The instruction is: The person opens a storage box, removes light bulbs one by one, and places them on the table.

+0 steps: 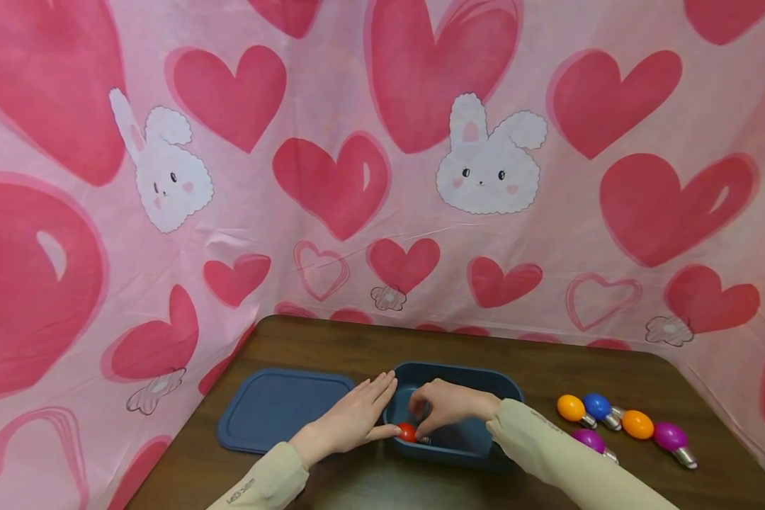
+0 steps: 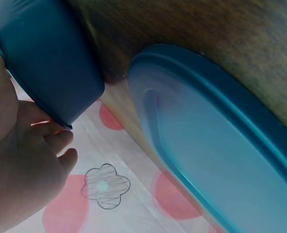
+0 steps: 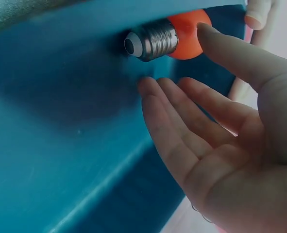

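A dark blue plastic box (image 1: 462, 438) stands uncovered on the wooden table. Inside, at its front left corner, lies a red-orange light bulb (image 1: 406, 432) with a metal screw base. My right hand (image 1: 449, 402) reaches into the box; in the right wrist view its thumb touches the bulb's coloured globe (image 3: 186, 41), while the other fingers stay apart from the bulb, loosely bent. My left hand (image 1: 353, 418) rests against the box's left rim with straight fingers, its thumb by the front left corner. The left wrist view shows those fingertips at the box (image 2: 46, 58) edge.
Left of the box lies a flat blue lid (image 1: 287, 409). To the right are several bulbs: a yellow-orange one (image 1: 571, 407), a blue one (image 1: 596, 406), an orange one (image 1: 637, 424), a purple one (image 1: 671, 436), and another purple one (image 1: 589, 440) partly behind the right sleeve.
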A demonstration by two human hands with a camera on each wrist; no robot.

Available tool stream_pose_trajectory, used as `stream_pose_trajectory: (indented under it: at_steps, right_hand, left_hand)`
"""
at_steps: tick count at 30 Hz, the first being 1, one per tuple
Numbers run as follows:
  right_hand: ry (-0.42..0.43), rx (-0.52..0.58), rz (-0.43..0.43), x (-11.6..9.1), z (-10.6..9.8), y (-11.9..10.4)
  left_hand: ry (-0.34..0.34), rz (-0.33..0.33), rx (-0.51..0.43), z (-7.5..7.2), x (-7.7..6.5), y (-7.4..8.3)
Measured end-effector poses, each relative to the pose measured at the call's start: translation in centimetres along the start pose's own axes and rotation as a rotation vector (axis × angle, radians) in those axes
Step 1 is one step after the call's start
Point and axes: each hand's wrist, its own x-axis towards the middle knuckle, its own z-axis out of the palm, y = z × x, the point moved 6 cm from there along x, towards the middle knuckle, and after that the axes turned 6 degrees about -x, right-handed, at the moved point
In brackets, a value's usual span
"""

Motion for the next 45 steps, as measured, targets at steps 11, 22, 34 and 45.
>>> stream_pose_trajectory:
  at_steps: [11, 22, 34, 45]
  right_hand:
    - [-0.078, 0.009, 0.027, 0.9, 1.4, 0.0]
    - [-0.068, -0.005, 0.019, 0.6, 1.8, -0.2]
    - [0.049, 0.034, -0.027, -1.9, -1.2, 0.1]
    - [0.179, 0.091, -0.014, -6.1, -4.0, 2.3]
  left_hand:
    - [-0.011, -0.002, -0.022, 0.1, 0.0, 0.2]
    - [-0.003, 0.010, -0.012, 0.3, 0.0, 0.2]
    - [-0.003, -0.007, -0.016, 0.4, 0.1, -0.1]
    - [-0.005, 0.000, -0.012, 0.1, 0.0, -0.1]
